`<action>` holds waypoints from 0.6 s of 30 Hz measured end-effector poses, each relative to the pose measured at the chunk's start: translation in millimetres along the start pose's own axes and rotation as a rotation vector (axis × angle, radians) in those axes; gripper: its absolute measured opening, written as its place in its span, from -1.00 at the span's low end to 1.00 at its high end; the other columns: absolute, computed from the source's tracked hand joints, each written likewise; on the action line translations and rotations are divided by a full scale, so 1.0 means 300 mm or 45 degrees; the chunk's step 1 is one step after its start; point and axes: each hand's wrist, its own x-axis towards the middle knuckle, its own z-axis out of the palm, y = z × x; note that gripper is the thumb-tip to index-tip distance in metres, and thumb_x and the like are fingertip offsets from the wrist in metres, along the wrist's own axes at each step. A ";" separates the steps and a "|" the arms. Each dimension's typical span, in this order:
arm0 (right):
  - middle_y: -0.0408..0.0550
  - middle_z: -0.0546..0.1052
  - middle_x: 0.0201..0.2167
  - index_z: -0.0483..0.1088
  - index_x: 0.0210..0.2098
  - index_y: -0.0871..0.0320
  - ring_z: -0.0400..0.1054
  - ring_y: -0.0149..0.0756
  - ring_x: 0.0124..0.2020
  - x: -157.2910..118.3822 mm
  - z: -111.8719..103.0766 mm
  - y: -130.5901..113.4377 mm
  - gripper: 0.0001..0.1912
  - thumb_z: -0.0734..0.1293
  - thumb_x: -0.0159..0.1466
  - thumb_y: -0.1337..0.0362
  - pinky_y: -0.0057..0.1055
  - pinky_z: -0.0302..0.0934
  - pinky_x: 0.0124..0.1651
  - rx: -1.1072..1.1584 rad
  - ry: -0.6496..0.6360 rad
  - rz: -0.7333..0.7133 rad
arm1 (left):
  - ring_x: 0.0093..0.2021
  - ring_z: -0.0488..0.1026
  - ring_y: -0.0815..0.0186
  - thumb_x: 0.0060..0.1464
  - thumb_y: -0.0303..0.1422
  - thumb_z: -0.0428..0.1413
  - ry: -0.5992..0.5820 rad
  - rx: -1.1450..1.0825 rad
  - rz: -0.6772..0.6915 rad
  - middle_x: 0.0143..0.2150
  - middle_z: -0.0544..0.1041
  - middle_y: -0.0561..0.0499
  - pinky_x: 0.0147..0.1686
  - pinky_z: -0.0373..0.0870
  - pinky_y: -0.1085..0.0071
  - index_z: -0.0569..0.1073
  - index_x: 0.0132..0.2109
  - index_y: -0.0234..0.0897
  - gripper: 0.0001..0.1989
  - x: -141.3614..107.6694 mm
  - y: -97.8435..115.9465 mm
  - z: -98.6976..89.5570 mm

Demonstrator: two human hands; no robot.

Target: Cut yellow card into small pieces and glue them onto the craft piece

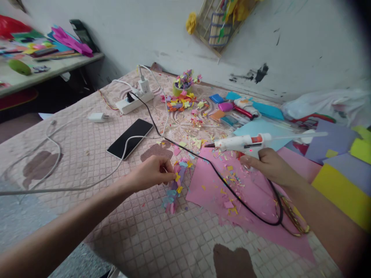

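Observation:
My right hand is wrapped round the handle of a white hot glue gun, whose dark nozzle points left and whose clear glue stick sticks out behind. A black cord runs from the gun across the table. My left hand is closed in a pinch at the edge of a purple paper strip covered with small yellow, blue and pink paper cutouts. Under the gun lies a pink paper sheet, strewn with paper scraps.
A black phone lies left, crossed by a white cable. Behind it are a white power strip and a white charger. A green pot of paper flowers stands at the back. Scissors and coloured sheets lie right.

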 end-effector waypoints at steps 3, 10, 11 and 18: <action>-0.07 0.29 -0.72 0.28 -0.67 0.21 0.14 -0.36 -0.61 0.001 0.002 0.007 -0.47 0.17 0.10 -0.14 -0.43 0.02 -0.58 0.022 0.004 -0.012 | -0.66 0.27 0.52 -0.16 -0.38 0.14 -0.021 -0.053 0.023 -0.66 0.37 0.13 -0.70 0.17 0.60 0.31 -0.48 -0.33 -0.85 0.005 -0.010 0.002; -0.14 0.19 -0.74 0.22 -0.71 0.20 0.06 -0.41 -0.64 0.000 0.003 0.004 -0.47 0.20 0.08 -0.13 -0.45 -0.06 -0.61 0.012 0.042 0.022 | -0.65 0.31 0.51 -0.18 -0.45 0.13 -0.026 -0.166 0.057 -0.60 0.40 0.14 -0.70 0.21 0.61 0.25 -0.41 -0.31 -0.83 0.015 -0.015 0.014; -0.14 0.17 -0.74 0.22 -0.71 0.19 0.05 -0.41 -0.64 -0.001 0.003 0.001 -0.48 0.19 0.09 -0.13 -0.45 -0.07 -0.60 0.025 0.040 0.016 | -0.65 0.31 0.52 -0.18 -0.47 0.12 -0.020 -0.178 0.066 -0.58 0.40 0.14 -0.71 0.21 0.61 0.24 -0.39 -0.31 -0.81 0.016 -0.015 0.016; -0.15 0.18 -0.71 0.21 -0.69 0.19 0.05 -0.41 -0.61 0.000 0.002 0.001 -0.51 0.19 0.11 -0.09 -0.45 -0.04 -0.57 0.068 0.022 -0.010 | -0.65 0.33 0.51 -0.13 -0.45 0.09 0.001 -0.168 0.084 -0.52 0.45 0.12 -0.72 0.19 0.63 0.15 -0.27 -0.27 -0.72 0.002 -0.012 0.015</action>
